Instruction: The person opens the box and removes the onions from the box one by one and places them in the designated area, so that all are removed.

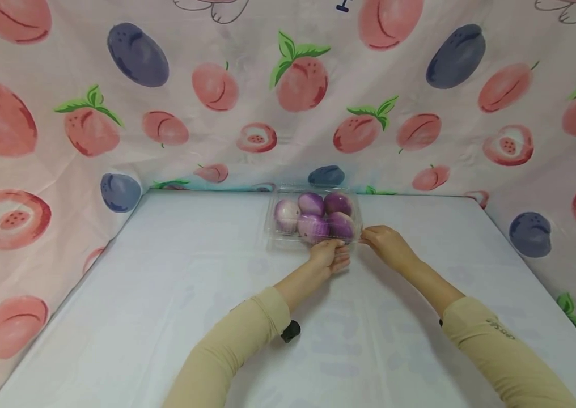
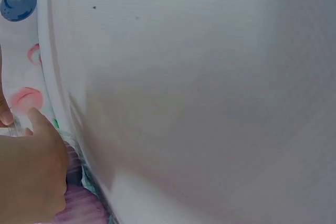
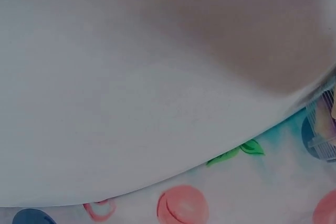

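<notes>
Two hands are at the near edge of a clear plastic box (image 1: pixel 313 221) that sits on the far part of the white table (image 1: pixel 176 294), a little right of the middle and close to the fruit-printed cloth (image 1: pixel 89 119) that hangs behind and at both sides. Inside the box I count five round purple and white onions (image 1: pixel 312 226), packed close together, three behind and two in front. The left hand (image 1: pixel 330 255) is at the front edge of the box, near its right corner, with the fingers curled under or against the rim; it seems to pinch the edge, and in the left wrist view the thumb and fingers (image 2: pixel 39 129) are bent close to the thin plastic. The right hand (image 1: pixel 385 241) reaches to the right front corner of the box and its fingertips touch the plastic there, the fingers bent together like in a light pinch. The two hands are near each other but they do not touch. Both arms wear beige sleeves (image 1: pixel 237 340), and a small black thing (image 1: pixel 290 331) shows under the left wrist. In the right wrist view only a ribbed corner of the box (image 3: pixel 321 124) shows at the right border, over the table and the cloth; the hand itself I cannot see well there.
</notes>
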Available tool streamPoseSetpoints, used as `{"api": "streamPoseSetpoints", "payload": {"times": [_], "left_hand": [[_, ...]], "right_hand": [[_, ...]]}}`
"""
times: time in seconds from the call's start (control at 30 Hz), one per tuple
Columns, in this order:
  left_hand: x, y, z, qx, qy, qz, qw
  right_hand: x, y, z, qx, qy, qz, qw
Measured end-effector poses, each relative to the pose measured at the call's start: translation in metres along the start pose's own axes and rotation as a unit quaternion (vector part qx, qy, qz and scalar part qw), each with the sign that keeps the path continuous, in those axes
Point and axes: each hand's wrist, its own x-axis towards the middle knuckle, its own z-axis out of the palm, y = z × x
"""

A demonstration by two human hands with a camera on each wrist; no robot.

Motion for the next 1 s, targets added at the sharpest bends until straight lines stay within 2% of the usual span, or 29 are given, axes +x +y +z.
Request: {"api": "streamPoseSetpoints", "payload": {"times": [0.17,0.33,0.4,0.5,0.63,0.73,0.87,1.0], "left_hand": [[0.003,-0.001,0.002,0.016,0.015,-0.003,0.9997],[0.003,0.000,0.003,0.021,0.020,-0.003,0.9996],[0.003,0.001,0.003,0.021,0.022,-0.001,0.9995],[0.002,0.001,0.004,0.022,0.021,0.000,0.9995],[0.001,0.000,0.005,0.023,0.019,-0.002,0.9996],[0.002,-0.001,0.004,0.031,0.016,-0.006,0.9994],[0.003,-0.002,0.002,0.037,0.007,-0.004,0.9993],[0.001,0.000,-0.003,0.028,0.001,-0.006,0.9996]], "right_hand": [[-0.004,0.006,0.002,-0.018,0.027,-0.041,0.9986],[-0.001,0.009,0.005,-0.059,0.012,-0.073,0.9955],[0.002,0.008,0.004,-0.052,-0.007,-0.059,0.9969],[0.005,0.009,-0.001,-0.013,-0.041,-0.016,0.9989],[0.011,0.010,-0.008,0.032,-0.082,0.027,0.9957],[0.016,0.011,-0.015,0.051,-0.077,0.044,0.9948],[0.024,0.008,-0.021,0.067,-0.072,0.041,0.9943],[0.022,0.005,-0.017,0.074,-0.097,0.023,0.9922]]}}
